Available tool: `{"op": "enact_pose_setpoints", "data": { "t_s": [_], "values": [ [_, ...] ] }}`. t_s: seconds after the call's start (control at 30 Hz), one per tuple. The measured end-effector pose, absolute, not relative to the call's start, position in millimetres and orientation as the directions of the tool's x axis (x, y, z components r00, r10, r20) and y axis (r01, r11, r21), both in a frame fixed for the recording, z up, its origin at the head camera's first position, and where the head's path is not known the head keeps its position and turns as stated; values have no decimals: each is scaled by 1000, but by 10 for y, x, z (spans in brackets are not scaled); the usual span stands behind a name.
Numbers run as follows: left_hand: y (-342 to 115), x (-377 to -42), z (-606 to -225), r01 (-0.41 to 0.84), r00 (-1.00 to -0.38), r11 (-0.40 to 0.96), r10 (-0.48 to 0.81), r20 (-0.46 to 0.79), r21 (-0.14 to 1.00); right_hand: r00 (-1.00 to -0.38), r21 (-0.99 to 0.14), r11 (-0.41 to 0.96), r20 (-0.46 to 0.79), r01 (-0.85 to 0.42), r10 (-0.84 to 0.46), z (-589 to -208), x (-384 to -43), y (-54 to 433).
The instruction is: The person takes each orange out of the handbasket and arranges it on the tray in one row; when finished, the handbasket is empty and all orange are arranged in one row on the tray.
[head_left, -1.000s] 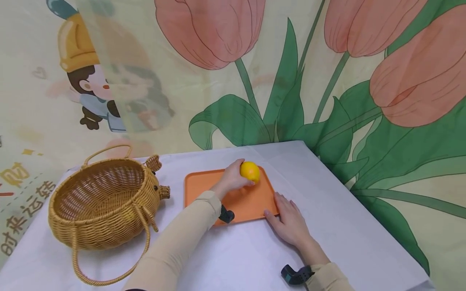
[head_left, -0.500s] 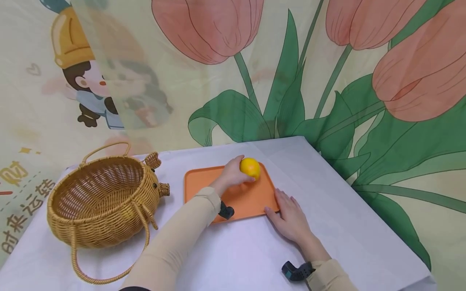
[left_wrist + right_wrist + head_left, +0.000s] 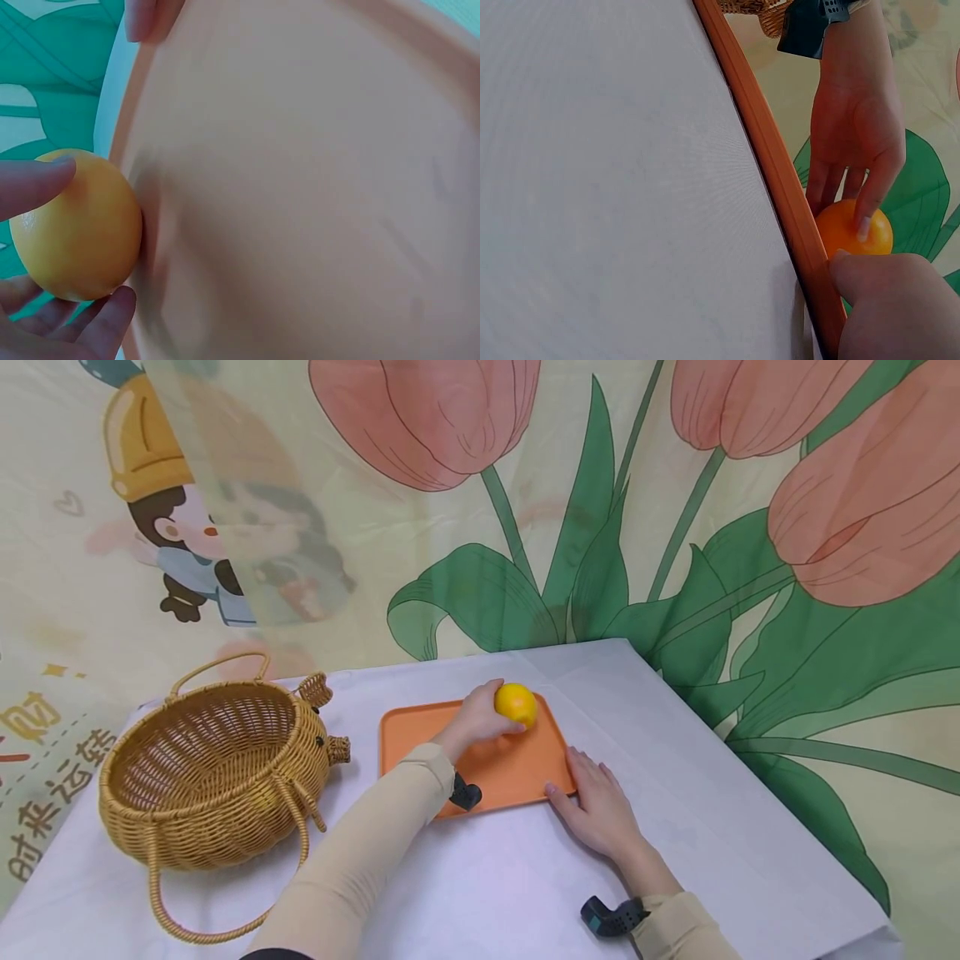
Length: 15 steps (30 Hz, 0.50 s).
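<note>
Fruit: in the left hand, over the far right part of the tray [image 3: 517, 777]; whether the two touch I cannot tell.
Left hand [image 3: 480, 717]: grasping the fruit [image 3: 517, 704], thumb and fingers around it, as a second ago.
Right hand [image 3: 598, 810]: not clenched; fingers straight along the tray's right edge, thumb at its near right corner, unchanged.
Basket [image 3: 225, 835]: left of the tray on the table [image 3: 480, 893], unmoved.
Head view: everything sits slightly higher than a second ago.
</note>
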State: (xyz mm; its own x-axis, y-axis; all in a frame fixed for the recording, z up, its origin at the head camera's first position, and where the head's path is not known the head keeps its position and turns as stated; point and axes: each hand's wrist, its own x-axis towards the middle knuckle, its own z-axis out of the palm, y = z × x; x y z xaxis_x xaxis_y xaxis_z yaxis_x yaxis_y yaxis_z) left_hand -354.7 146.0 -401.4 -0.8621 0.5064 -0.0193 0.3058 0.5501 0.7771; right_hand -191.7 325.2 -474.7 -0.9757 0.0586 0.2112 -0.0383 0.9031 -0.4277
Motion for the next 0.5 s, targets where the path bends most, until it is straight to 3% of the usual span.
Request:
{"op": "enact_pose_setpoints", "data": {
  "t_s": [0.5],
  "values": [
    [1454,-3538,-3995,306,-864,549,504,-16,778,-978,-434,900,198,-29,64,-4734,-1911,3246]
  ]
}}
